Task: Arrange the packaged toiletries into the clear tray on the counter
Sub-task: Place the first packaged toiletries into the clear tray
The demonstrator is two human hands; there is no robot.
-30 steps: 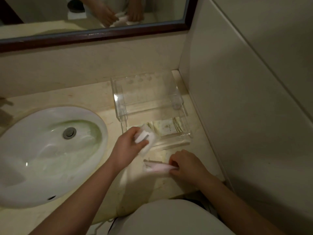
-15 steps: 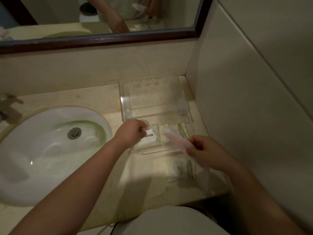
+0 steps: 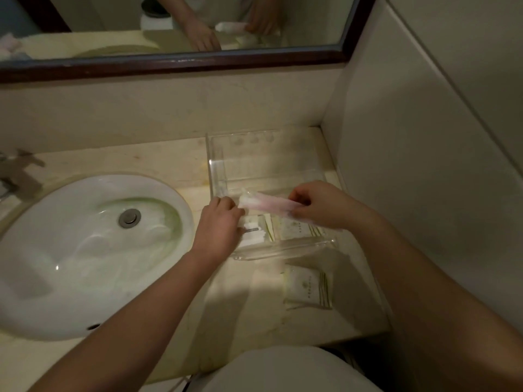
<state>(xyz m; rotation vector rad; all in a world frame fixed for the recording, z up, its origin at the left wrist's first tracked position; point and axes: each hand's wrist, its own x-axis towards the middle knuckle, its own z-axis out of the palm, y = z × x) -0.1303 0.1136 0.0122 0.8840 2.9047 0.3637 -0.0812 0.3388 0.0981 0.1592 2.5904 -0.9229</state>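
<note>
A clear acrylic tray (image 3: 218, 171) stands on the counter in the right corner. My right hand (image 3: 322, 205) grips one end of a long pink-and-white packet (image 3: 268, 203) held level over the tray. My left hand (image 3: 219, 222) meets the packet's other end at the tray's left side, fingers curled. In the tray's front section lie a white packet (image 3: 253, 236) and a cream sachet with green stripes (image 3: 294, 229). Another cream sachet (image 3: 308, 290) lies on the counter in front of the tray.
A white oval sink (image 3: 70, 250) fills the counter's left part, with a tap (image 3: 14, 174) at its far left. A dark-framed mirror (image 3: 198, 60) runs along the back wall. A tiled wall (image 3: 424, 165) closes the right side. The counter's front edge is near my body.
My right hand carried the pink packet up from the counter and leftward over the tray. My left hand set the white packet in the tray and now touches the pink packet's end.
</note>
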